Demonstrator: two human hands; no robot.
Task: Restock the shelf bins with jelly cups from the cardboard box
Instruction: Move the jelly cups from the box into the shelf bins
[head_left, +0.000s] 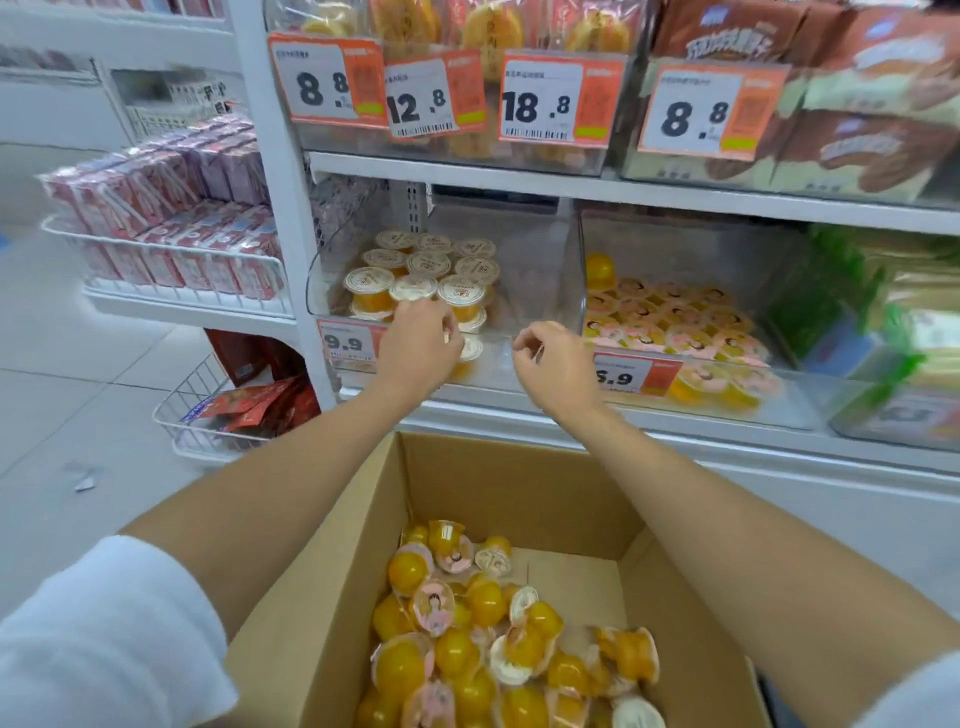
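The shelf (623, 192) fills the view, white floor (78, 374) to the left. A box (519, 499) below it holds loose jelly cups (483, 644). Two clear bins sit side by side: the left bin (530, 270) half stacked, the right bin (727, 249) with a flat layer. To fill well, I judge, set cups lid-up into the left bin's bare side. Left hand (421, 348) curls by the stack; right hand (556, 358) curls narrow; whether either holds a cup I cannot tell.

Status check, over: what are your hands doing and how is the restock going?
Left hand at the white-lid jelly cups, grip unclear. Right hand loosely curled, apparently empty. Cardboard box still holds many cups. Nothing in the way.
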